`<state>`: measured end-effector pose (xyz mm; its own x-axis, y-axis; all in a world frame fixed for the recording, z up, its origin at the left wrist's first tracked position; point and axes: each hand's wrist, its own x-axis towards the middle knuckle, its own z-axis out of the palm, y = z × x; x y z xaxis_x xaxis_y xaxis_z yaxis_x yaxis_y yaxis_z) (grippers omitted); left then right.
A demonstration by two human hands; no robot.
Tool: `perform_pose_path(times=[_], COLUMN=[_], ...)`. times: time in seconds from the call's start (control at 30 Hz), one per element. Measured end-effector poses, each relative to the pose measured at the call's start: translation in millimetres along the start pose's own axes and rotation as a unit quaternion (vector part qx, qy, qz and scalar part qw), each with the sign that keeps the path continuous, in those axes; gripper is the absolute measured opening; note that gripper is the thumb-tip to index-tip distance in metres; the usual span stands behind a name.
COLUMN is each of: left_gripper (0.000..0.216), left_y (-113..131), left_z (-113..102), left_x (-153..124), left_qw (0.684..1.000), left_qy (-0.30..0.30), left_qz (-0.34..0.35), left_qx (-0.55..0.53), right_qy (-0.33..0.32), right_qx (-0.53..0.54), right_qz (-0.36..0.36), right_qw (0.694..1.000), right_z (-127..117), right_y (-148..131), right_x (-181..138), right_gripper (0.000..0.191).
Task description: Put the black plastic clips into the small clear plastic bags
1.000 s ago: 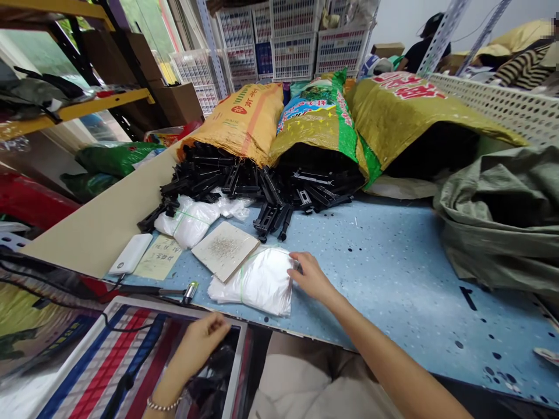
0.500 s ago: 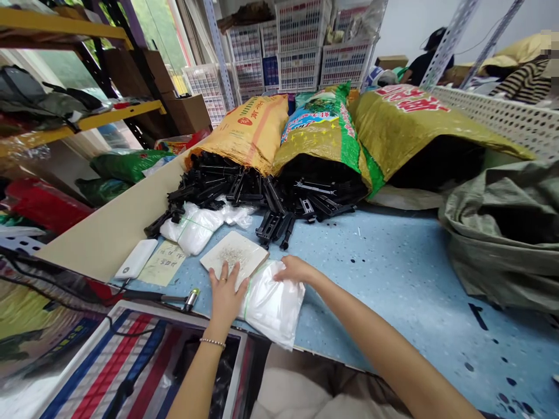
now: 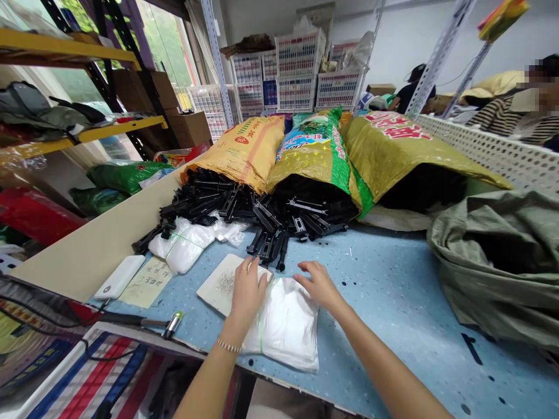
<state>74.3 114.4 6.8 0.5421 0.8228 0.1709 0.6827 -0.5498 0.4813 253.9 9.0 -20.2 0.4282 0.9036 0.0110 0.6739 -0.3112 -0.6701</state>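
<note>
A bundle of clear plastic bags with a green band lies near the table's front edge. My left hand is over its left side and the right edge of a white square board with a rough speckled middle. Those fingers are stretched forward with the thumb apart, holding nothing. My right hand hovers at the bundle's far right corner, fingers spread and curved; whether a fingertip touches the plastic is unclear. Beyond both hands, black plastic parts spill from an orange woven sack and a green-and-gold sack.
On the left lie a hammer, a white power bank, a handwritten note and another banded bag bundle. A dark green sack stands at right, below a gold sack. Two people are at the back right.
My left hand has moved right, off the board's middle onto the bundle's edge. My right hand has lifted from the bundle and opened. The view has shifted slightly.
</note>
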Motion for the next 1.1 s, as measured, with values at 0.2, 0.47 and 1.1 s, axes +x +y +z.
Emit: perform_pose_path(times=[0.2, 0.47, 1.1], left_gripper=[0.030, 0.045, 0.062], left_y=[35, 60, 122], left_z=[20, -2, 14], left_x=[113, 56, -88], left_qw=[0.993, 0.935, 0.717], left_qy=[-0.050, -0.148, -0.398], left_qz=[-0.076, -0.099, -0.142], left_qx=[-0.079, -0.305, -0.555], right_qy=[0.063, 0.126, 0.246], right_qx=[0.113, 0.335, 0.141], right_qz=[-0.019, 0.051, -0.024], right_qw=[0.991, 0.932, 0.959], right_z=[-8, -32, -42], right_y=[8, 20, 25], right_x=[-58, -100, -99], right_gripper=[0.025, 0.033, 0.041])
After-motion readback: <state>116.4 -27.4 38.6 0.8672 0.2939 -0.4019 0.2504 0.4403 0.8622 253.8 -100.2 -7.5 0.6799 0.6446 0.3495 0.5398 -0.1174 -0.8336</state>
